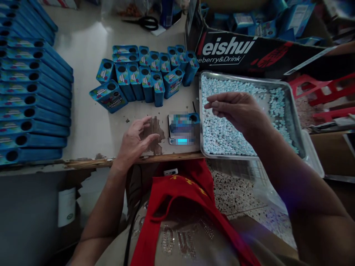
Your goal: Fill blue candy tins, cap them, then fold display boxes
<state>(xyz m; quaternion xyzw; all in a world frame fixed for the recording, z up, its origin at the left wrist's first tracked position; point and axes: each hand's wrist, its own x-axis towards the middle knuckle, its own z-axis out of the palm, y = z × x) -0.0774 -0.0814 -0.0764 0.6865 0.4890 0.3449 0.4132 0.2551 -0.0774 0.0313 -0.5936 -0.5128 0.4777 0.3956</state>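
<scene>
My left hand [136, 139] is held over the table's front edge, thumb and fingers apart, with nothing in it. Its fingertips point toward a small digital scale [181, 141] with a lit display. A blue tin [192, 118] lies on the scale, its round opening facing right; part of this spot is blurred out. Over the metal tray [245, 157] hovers my right hand [240, 109], thumb and fingertips pinched together; whatever they hold is too small to make out. Small pale blue candies [227, 138] cover much of the tray's bottom.
Upright blue tins [134, 79] with round openings cluster behind the scale. More tins [36, 99] lie stacked at the left. A black carton [263, 55] of blue tins stands behind the tray. Black scissors [148, 23] lie at the back; a red plastic stool [324, 88] is at right.
</scene>
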